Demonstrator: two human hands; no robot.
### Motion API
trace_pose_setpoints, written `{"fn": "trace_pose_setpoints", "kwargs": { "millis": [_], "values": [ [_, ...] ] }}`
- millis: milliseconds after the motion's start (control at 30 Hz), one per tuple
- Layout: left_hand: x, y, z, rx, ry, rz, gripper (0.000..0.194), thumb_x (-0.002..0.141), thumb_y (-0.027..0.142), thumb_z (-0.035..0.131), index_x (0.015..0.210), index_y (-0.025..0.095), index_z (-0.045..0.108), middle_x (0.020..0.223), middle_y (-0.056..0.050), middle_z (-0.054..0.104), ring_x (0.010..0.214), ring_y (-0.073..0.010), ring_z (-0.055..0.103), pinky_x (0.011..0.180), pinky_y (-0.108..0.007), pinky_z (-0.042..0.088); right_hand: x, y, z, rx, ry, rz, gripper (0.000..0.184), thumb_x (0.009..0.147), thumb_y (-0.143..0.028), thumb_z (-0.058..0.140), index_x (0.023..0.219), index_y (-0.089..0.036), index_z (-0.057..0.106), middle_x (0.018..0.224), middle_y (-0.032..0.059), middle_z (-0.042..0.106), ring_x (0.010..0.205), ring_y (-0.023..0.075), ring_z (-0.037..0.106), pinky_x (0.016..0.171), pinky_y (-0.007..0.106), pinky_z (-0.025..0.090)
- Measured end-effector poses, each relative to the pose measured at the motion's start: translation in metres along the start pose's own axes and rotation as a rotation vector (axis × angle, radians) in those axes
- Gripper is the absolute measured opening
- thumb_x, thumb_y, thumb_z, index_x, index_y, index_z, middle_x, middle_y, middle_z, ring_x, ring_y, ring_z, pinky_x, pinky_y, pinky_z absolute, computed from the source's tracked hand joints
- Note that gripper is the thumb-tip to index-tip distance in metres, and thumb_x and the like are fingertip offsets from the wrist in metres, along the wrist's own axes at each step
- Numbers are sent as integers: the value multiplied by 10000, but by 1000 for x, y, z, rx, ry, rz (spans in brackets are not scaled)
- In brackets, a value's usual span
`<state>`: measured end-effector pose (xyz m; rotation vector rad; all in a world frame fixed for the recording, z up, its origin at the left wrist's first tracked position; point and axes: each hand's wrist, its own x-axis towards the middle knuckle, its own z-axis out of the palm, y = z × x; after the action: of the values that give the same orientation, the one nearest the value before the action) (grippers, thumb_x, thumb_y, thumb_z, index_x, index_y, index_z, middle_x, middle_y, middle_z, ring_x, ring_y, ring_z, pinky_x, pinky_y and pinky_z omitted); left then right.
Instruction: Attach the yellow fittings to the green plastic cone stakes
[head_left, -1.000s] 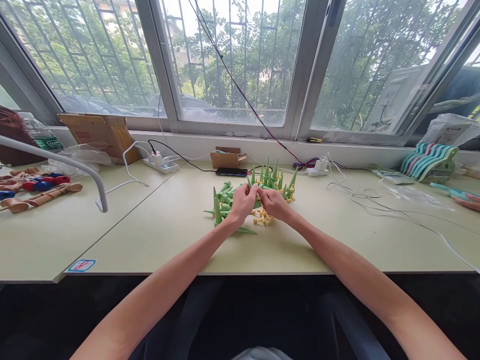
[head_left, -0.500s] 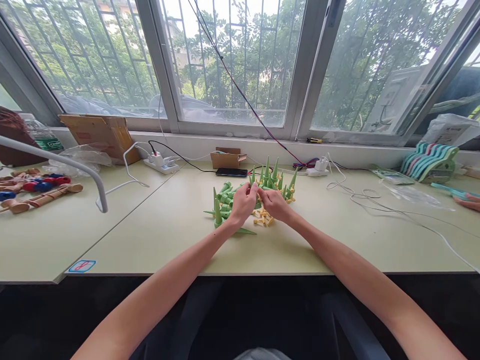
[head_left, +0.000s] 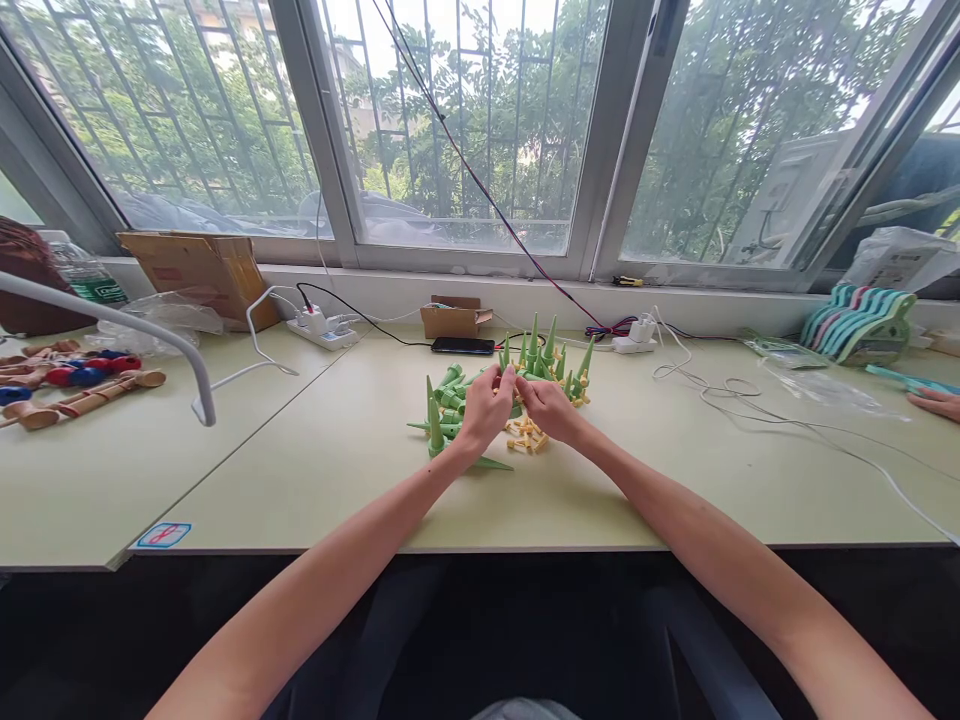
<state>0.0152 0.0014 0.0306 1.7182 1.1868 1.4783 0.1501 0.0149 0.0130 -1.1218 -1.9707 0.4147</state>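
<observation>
The person's left hand (head_left: 486, 403) and right hand (head_left: 550, 405) nearly meet over the middle of the desk (head_left: 315, 490), thumbs and fingertips close to one another. The hands hide what lies between the fingertips, so it cannot be told whether either is clamped on a piece.

Just beyond the hands, a cluster of green cones (head_left: 532, 340) stands upright, partly covered by the fingers. Left of the left hand lies a heap of green pieces (head_left: 450, 396), with one upright green cone (head_left: 435, 425) at its near side. A green spike (head_left: 495, 463) lies flat by the left wrist. Small yellow pegs (head_left: 527, 437) are scattered between the wrists, and more yellow pieces (head_left: 583, 386) sit just right of the right hand, at the foot of the cones.

Behind the heap, a dark phone (head_left: 463, 346) lies in front of a small cardboard box (head_left: 454, 318), whose contents cannot be made out. A power strip (head_left: 322, 328) with plugs in it is to the left, and a white cable (head_left: 720, 395) trails across the right. Well apart at the far right, another person's hand (head_left: 939, 402) touches a turquoise item (head_left: 904, 380), near a row of hangers (head_left: 855, 325).
</observation>
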Motion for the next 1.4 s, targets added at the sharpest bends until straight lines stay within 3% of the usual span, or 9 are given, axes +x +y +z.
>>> {"fn": "trace_pose_setpoints", "kwargs": {
  "millis": [267, 500, 867, 1100, 1400],
  "values": [
    [2, -2, 2, -35, -32, -51, 343, 899, 420, 483, 654, 205, 377, 536, 45, 384, 494, -94, 361, 505, -243, 307, -2, -7, -4, -18, 130, 40, 505, 992, -556, 253, 655, -209, 396, 601, -4, 473, 565, 133, 406, 568, 273, 291],
    [3, -7, 4, -19, -40, -35, 336, 877, 423, 519, 665, 203, 381, 569, 32, 465, 492, -91, 398, 506, -236, 327, -3, -9, -6, -32, 190, 74, 455, 986, -528, 301, 658, -218, 360, 572, -21, 440, 532, 129, 381, 546, 266, 282],
    [1, -4, 0, -34, -45, -84, 313, 886, 464, 503, 730, 198, 458, 720, -16, 608, 415, -85, 480, 432, -241, 369, -4, -8, -5, -12, 147, 49, 316, 929, -483, 458, 786, -204, 505, 618, -22, 544, 528, 121, 438, 564, 249, 334],
    [2, -4, -1, 48, 32, -4, 319, 872, 456, 522, 693, 192, 512, 682, -1, 592, 528, -99, 500, 536, -242, 394, -5, -8, -5, 0, 124, 29, 285, 924, -475, 478, 893, -200, 544, 746, 12, 644, 566, 124, 495, 579, 248, 368],
    [3, -4, -1, 69, 82, 19, 353, 847, 465, 557, 635, 183, 544, 637, 12, 542, 495, -84, 411, 501, -241, 334, -4, -6, -3, 17, 68, 0, 267, 919, -447, 500, 945, -188, 565, 844, 28, 661, 550, 105, 514, 590, 249, 406]
  ]
}}
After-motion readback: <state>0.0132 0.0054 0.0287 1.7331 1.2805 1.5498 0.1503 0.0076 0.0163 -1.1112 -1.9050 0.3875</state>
